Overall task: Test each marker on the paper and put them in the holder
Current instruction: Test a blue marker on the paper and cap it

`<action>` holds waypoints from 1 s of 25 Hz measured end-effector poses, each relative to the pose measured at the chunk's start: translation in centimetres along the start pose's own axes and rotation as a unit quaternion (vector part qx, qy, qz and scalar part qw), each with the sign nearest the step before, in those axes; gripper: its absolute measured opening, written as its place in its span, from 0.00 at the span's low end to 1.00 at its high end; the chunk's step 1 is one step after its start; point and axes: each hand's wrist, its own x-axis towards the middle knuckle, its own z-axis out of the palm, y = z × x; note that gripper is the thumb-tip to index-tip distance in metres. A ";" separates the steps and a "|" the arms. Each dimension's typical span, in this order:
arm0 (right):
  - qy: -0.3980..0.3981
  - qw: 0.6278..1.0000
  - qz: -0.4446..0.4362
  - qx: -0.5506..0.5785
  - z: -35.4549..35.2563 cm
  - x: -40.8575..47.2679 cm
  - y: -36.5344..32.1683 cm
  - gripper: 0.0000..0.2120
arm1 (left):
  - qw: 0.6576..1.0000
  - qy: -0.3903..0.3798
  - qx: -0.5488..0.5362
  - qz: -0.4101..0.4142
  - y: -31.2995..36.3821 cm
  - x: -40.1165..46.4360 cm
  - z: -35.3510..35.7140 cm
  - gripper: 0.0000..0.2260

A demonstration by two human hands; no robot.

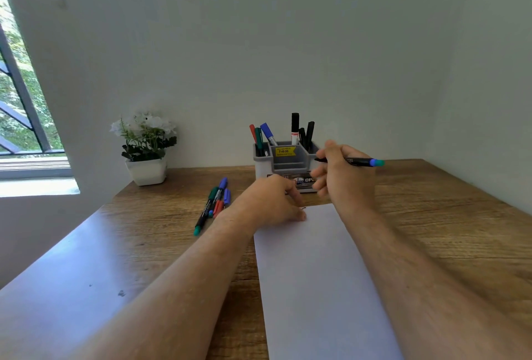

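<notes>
Black marker (352, 161) lying level in right hand (344, 175) — fingers clamping it, near holder (283, 162). Left hand (273, 201) resting half-curled — pressing paper (319, 279) corner.

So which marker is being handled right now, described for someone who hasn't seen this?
Find the grey holder at the back of the wooden desk. Just right of it, the right hand holds a black marker level, the only one off the desk and outside the holder.

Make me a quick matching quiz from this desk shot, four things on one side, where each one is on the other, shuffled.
1. flower pot
2. loose markers
3. left hand
4. right hand

A. holding a marker beside the holder
B. lying left of the paper
C. by the wall, far left
D. pressing the paper's top corner

Pairs: 1-C, 2-B, 3-D, 4-A
</notes>
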 end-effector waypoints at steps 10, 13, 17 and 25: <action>-0.113 0.965 0.037 -0.234 -1.3 -0.7 -0.2 0.02 | 0.999 -0.040 -0.015 -0.009 -0.4 -0.5 -0.3 0.10; -0.131 0.965 0.054 -0.219 -2.1 -0.7 0.8 0.01 | 0.999 -0.045 -0.016 -0.007 -0.6 -0.2 -0.1 0.08; -0.143 0.955 0.006 -0.261 -2.2 -0.3 1.8 0.04 | 0.999 -0.039 -0.010 0.007 -0.8 0.2 0.1 0.06; -0.168 0.932 -0.039 -0.320 -1.6 0.7 2.7 0.09 | 0.997 -0.060 -0.046 0.006 -0.9 0.7 -0.2 0.07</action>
